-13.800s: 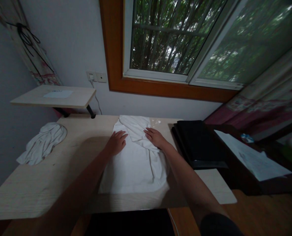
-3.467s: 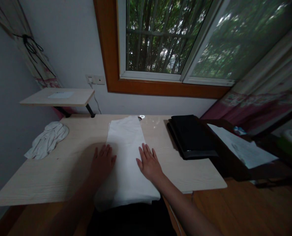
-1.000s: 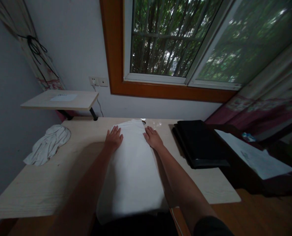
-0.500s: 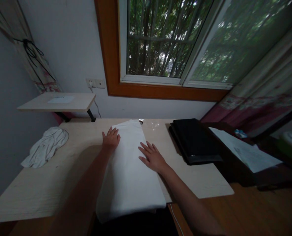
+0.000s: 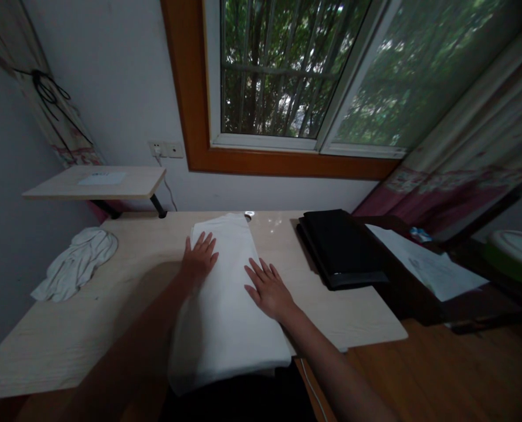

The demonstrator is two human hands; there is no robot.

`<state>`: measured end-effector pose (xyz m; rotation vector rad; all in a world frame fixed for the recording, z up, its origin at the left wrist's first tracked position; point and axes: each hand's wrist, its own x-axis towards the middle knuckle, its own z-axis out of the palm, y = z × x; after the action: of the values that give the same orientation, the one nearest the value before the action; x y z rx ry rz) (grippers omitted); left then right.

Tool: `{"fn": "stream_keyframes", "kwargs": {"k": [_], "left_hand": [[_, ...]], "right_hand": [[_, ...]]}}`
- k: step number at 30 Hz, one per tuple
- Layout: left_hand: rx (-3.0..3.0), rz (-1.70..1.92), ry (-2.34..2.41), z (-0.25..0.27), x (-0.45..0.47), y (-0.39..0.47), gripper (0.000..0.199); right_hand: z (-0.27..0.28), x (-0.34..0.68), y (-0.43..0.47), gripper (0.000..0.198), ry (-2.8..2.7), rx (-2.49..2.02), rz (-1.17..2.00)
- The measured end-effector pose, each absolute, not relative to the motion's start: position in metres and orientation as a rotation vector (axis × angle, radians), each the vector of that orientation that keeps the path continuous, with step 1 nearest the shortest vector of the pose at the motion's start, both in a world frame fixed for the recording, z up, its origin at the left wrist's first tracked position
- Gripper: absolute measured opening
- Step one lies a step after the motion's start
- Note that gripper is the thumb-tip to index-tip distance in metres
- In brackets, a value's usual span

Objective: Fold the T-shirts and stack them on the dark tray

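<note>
A long folded white cloth [image 5: 232, 316] lies lengthwise on the light wooden desk, its near end hanging over the front edge. My left hand [image 5: 198, 261] rests flat on the cloth's left side toward the far end, fingers spread. On the right side edge, a little nearer to me, my right hand [image 5: 270, 290] lies with its fingers stretched out over the fabric. Neither hand grips anything. The palms hide small parts of the cloth's two edges.
A crumpled striped cloth [image 5: 78, 264] lies on the desk's left part. Black folders [image 5: 342, 249] are stacked at the right. A small raised shelf [image 5: 133, 183] stands at the back left. Beyond the desk's right side, a paper sheet [image 5: 423, 264] rests on a dark surface.
My left hand has slid slightly toward me on the cloth, fingers still spread. My right hand has also come a little nearer. The whole view has shifted slightly.
</note>
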<state>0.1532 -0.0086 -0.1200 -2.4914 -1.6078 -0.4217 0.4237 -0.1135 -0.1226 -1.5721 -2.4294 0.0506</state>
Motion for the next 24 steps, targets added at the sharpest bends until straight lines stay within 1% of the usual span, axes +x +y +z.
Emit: {"fn": "stream_keyframes", "kwargs": {"k": [4, 7, 15, 24], "left_hand": [[-2.651, -0.382, -1.391, -0.123, 0.169, -0.064, 0.054], [-2.657, -0.351, -1.398, -0.128, 0.162, -0.086, 0.054], [-2.474, -0.189, -1.735, -0.13, 0.099, -0.084, 0.056], [-2.395, -0.232, -1.785, -0.133, 0.096, -0.085, 0.056]], "right_hand": [[-0.122, 0.423, -0.114, 0.058, -2.435, -1.577, 0.063], [-0.122, 0.423, -0.114, 0.058, -2.443, -1.578, 0.071], [-0.125, 0.423, -0.114, 0.059, -2.432, -1.574, 0.05], [-0.128, 0.423, -0.098, 0.062, -2.465, -1.552, 0.053]]}}
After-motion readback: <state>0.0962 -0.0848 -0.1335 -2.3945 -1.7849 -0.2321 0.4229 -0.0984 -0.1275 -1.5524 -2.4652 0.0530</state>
